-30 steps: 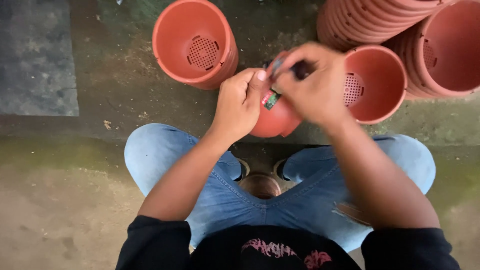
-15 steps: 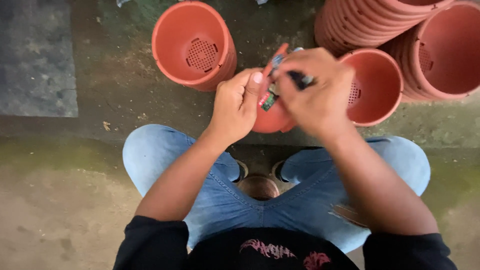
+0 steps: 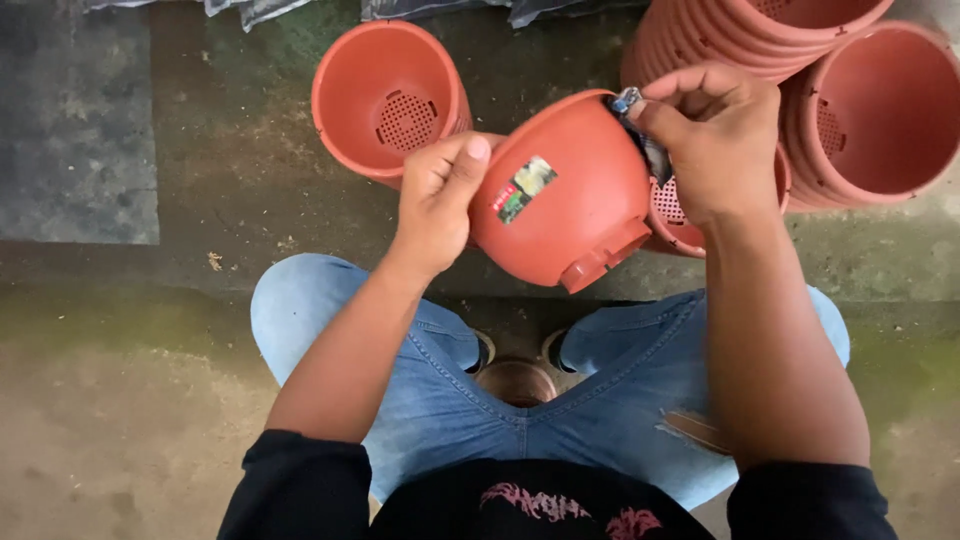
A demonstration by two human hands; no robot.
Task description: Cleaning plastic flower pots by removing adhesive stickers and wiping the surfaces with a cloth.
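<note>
A terracotta-coloured plastic pot point(image 3: 570, 195) with a small sticker point(image 3: 522, 188) on its side is held tilted above my knees, its base pointing toward me. My left hand point(image 3: 437, 200) grips the pot's left side, thumb pointing up along the wall. My right hand point(image 3: 712, 140) is closed at the pot's upper right rim, pinching a small dark and silvery object point(image 3: 630, 105) against it. What that object is cannot be told.
An empty pot point(image 3: 385, 95) with a perforated bottom lies on its side on the ground ahead. A stack of nested pots point(image 3: 760, 30) and another pot point(image 3: 875, 115) lie at the upper right. One more pot point(image 3: 680, 220) shows behind my right hand. The floor is mossy concrete.
The pot has been turned so its outer side and base face me; the sticker now shows fully. My right hand has shifted from over the pot's middle to its upper right rim.
</note>
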